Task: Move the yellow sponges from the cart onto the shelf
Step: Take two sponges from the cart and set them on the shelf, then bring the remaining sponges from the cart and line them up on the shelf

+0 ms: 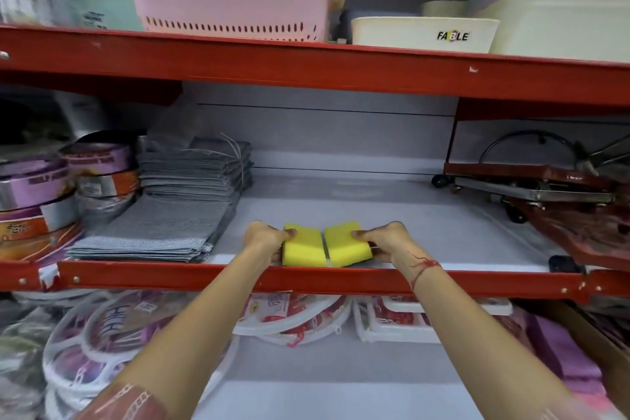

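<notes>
Two yellow sponges lie side by side near the front edge of the middle shelf, a white board behind a red front rail. My left hand grips the left sponge with the thumb on top. The right sponge is held the same way by my right hand, which has a red thread on its wrist. The sponges almost touch each other, and both rest on or just above the shelf board. The cart is out of view.
Stacked grey cloths lie left of the sponges, with foil-wrapped round tins beyond. A folded red trolley fills the shelf's right end. Pink and white baskets stand on the shelf above. Packaged goods lie below.
</notes>
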The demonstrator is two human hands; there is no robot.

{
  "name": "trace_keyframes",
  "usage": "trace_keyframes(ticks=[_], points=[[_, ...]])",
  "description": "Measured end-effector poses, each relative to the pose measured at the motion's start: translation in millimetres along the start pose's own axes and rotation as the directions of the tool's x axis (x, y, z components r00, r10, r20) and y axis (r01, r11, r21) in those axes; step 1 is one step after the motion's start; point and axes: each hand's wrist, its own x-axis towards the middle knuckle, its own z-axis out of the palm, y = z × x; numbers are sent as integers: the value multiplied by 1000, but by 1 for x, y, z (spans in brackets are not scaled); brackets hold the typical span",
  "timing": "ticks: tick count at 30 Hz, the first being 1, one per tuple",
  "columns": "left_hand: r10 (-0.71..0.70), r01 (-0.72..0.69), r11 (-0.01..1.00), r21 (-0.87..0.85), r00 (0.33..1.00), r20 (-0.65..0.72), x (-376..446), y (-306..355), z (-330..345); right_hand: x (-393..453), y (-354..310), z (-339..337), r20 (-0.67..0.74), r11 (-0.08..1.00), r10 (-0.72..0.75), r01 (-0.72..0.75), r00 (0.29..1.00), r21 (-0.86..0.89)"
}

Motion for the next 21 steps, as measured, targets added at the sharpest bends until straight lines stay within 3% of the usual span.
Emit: trace_keyframes(ticks=[7, 9, 13, 17, 21], points=[[169, -149, 952, 267, 984, -50, -12, 0, -6, -63, -28, 5, -134, 983, -37, 12, 990, -182], [220, -212, 957, 200, 975, -21, -19, -3, -10, -75, -28, 5, -175, 969, -119, 76, 977, -235], [333, -337, 937, 88, 941, 59, -36, -22, -17, -125, -22, 8, -301, 947, -319, 287, 899, -146], [432, -433, 901, -3, 897, 91, -76, -51, -25, -178, 3, 18, -332, 926, -373, 368, 866, -82], [427, -423, 904, -61, 898, 109, -110, -93, -33, -211, 50, 33, -317, 918, -388, 392, 866, -53]])
